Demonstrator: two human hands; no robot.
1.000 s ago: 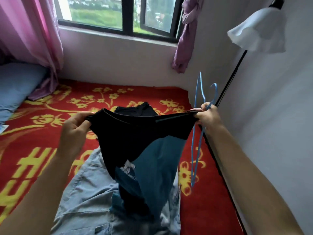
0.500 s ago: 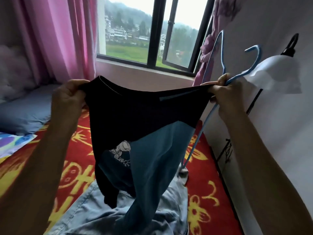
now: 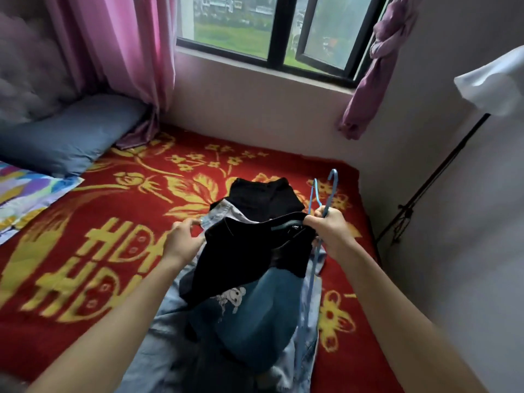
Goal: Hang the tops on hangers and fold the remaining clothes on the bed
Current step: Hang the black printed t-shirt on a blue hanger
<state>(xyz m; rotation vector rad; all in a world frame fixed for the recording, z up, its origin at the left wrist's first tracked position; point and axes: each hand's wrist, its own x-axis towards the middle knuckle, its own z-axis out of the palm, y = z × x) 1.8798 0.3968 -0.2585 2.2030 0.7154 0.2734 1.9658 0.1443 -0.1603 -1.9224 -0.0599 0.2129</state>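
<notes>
The black and blue top (image 3: 249, 251) is held up just above the pale denim garment (image 3: 175, 350) on the bed, with its lower part resting on the denim. The left hand (image 3: 181, 239) grips one side of the neck edge. The right hand (image 3: 331, 231) is closed around the other side together with the blue hanger (image 3: 332, 191).

I think the step is to put the hanger in. It would help to keep the neck stretched wide, slide one hanger arm into a shoulder first, then the other.

The neck label (image 3: 295, 226) is too small to read. The white cartoon print (image 3: 229, 299) shows no readable words. Under the denim, the red blanket (image 3: 113, 251) has big yellow characters, blurred.
</notes>
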